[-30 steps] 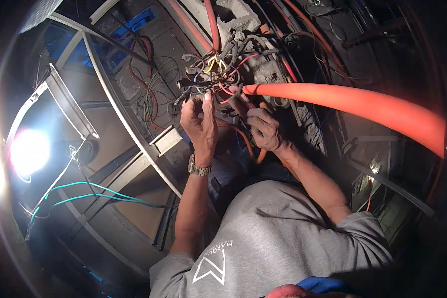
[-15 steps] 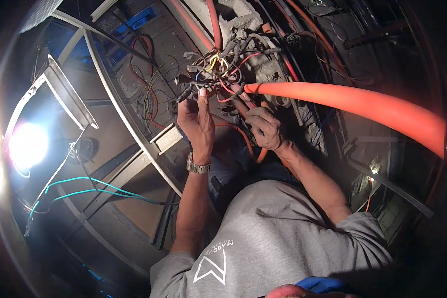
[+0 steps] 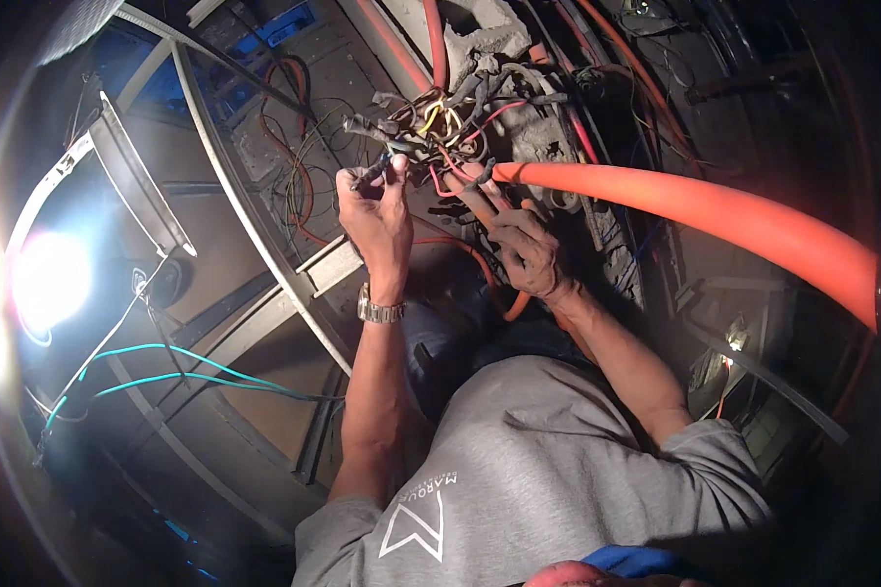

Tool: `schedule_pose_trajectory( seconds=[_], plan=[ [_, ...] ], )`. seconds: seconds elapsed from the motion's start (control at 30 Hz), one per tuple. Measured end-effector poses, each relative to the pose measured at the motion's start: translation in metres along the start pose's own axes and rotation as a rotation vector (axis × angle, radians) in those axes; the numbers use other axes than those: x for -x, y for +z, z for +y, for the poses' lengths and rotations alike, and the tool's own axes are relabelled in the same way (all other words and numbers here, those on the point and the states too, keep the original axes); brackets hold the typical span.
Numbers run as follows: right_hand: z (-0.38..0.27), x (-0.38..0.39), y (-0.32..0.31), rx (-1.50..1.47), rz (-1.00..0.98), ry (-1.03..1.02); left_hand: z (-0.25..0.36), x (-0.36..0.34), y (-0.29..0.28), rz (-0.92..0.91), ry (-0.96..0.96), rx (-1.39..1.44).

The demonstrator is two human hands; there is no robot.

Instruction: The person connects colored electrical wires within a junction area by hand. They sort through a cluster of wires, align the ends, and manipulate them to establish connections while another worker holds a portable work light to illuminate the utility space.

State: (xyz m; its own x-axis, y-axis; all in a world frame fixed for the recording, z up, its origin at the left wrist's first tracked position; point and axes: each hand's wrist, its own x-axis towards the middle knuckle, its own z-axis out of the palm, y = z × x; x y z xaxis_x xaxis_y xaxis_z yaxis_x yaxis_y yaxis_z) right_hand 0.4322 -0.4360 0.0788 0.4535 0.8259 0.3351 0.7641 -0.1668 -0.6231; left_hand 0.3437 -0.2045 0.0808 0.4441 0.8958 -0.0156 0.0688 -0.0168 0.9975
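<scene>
A tangle of wires (image 3: 445, 127), black, yellow, white and red, spreads in front of me, several ends wrapped in dark tape. My left hand (image 3: 377, 220) is at its near left side. Thumb and fingers pinch a black taped wire (image 3: 370, 178) there. My right hand (image 3: 526, 249) is closed around a dull orange conduit (image 3: 475, 203) just below the tangle, and its fingers hide part of the tube. Just above that hand, a thick bright orange conduit (image 3: 685, 196) runs from the tangle out to the right.
Red conduits (image 3: 435, 49) come down beside broken concrete (image 3: 480, 39). A bright lamp (image 3: 54, 284) glares at left, near a pale metal frame (image 3: 142, 181). Metal ceiling channels (image 3: 235, 186) cross the left side. Teal wires (image 3: 186, 377) hang at lower left, and a small light (image 3: 736, 342) shows at right.
My left hand has moved slightly left and down, drawing the black taped wire out from the tangle. The right hand keeps its grip on the conduit.
</scene>
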Motion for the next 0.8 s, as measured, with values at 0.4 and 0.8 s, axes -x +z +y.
schedule_pose_trajectory(
  seconds=[0.4,0.8],
  plan=[
    [-0.003,-0.004,0.000,0.053,-0.013,0.005,0.004,-0.032,0.010,-0.024,0.086,-0.040],
    [0.000,-0.003,0.004,0.089,-0.023,0.000,0.005,-0.074,0.004,-0.258,-0.149,0.160]
  ],
)
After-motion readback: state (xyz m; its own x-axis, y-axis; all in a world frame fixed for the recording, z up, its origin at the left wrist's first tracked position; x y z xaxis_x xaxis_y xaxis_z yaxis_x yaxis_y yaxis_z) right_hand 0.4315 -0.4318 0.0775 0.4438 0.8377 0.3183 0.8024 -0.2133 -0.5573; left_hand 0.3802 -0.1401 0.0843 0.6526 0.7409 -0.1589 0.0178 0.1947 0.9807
